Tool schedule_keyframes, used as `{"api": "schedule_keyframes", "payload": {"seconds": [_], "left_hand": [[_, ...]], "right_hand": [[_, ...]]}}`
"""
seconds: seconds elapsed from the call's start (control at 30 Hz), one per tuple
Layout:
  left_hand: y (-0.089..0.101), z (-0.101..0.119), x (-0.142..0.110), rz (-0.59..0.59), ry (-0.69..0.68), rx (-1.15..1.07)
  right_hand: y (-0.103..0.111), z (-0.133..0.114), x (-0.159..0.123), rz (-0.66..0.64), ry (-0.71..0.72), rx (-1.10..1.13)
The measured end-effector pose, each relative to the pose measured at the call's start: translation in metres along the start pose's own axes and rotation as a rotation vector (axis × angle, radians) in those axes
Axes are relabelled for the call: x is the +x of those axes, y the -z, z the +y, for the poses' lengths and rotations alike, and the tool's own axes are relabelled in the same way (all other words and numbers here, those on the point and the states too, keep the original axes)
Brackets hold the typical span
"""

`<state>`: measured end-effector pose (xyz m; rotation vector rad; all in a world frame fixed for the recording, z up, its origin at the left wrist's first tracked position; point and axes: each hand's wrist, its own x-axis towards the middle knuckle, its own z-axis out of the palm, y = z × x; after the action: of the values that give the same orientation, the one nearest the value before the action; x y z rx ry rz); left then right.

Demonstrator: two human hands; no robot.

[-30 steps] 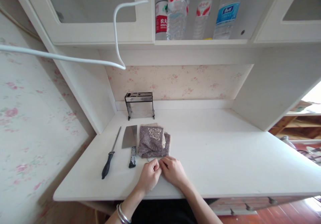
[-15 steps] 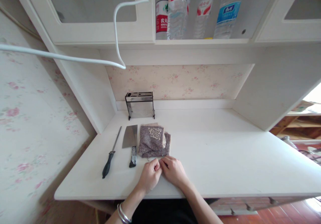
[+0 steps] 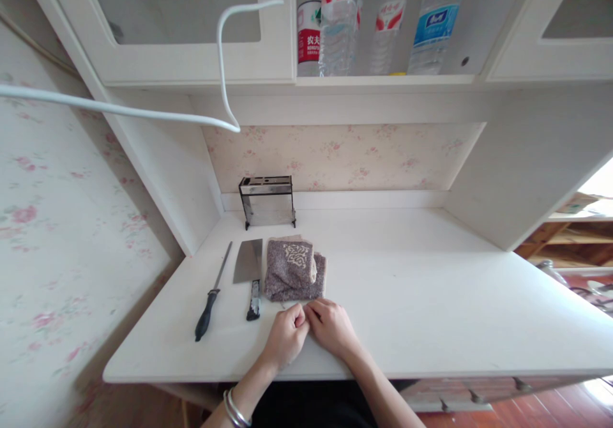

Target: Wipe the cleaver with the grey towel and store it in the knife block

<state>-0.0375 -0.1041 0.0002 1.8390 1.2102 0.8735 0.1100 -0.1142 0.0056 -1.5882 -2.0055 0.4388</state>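
Note:
My left hand (image 3: 285,337) and my right hand (image 3: 331,327) rest side by side on the white counter (image 3: 431,300), fingers curled in and knuckles touching, with nothing visible in them. Just beyond the fingertips lies a folded grey-brown towel (image 3: 294,269) with a pale pattern. To its left a cleaver (image 3: 249,271) lies flat, blade pointing away. Further left lies a sharpening steel (image 3: 211,297) with a black handle. My left wrist wears silver bangles (image 3: 234,409).
A metal knife rack (image 3: 267,200) stands against the back wall. Several water bottles (image 3: 378,19) stand on the shelf above. A white cable (image 3: 143,112) hangs across the upper left. Cabinet sides close in both ends of the counter.

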Motion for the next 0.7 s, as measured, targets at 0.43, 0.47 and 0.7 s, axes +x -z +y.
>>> {"api": "schedule_keyframes", "payload": {"seconds": [0.43, 0.47, 0.7], "left_hand": [[0.0002, 0.0001, -0.0007, -0.008, 0.006, 0.005], [0.0004, 0.0003, -0.0009, -0.008, 0.007, 0.005], [0.0013, 0.0031, 0.0006, -0.014, 0.016, 0.007]], "right_hand": [[-0.0027, 0.0018, -0.0008, 0.019, 0.023, -0.002], [-0.0025, 0.0018, -0.0008, 0.018, 0.023, 0.002], [-0.0016, 0.0004, -0.0002, 0.026, 0.019, 0.012]]}}
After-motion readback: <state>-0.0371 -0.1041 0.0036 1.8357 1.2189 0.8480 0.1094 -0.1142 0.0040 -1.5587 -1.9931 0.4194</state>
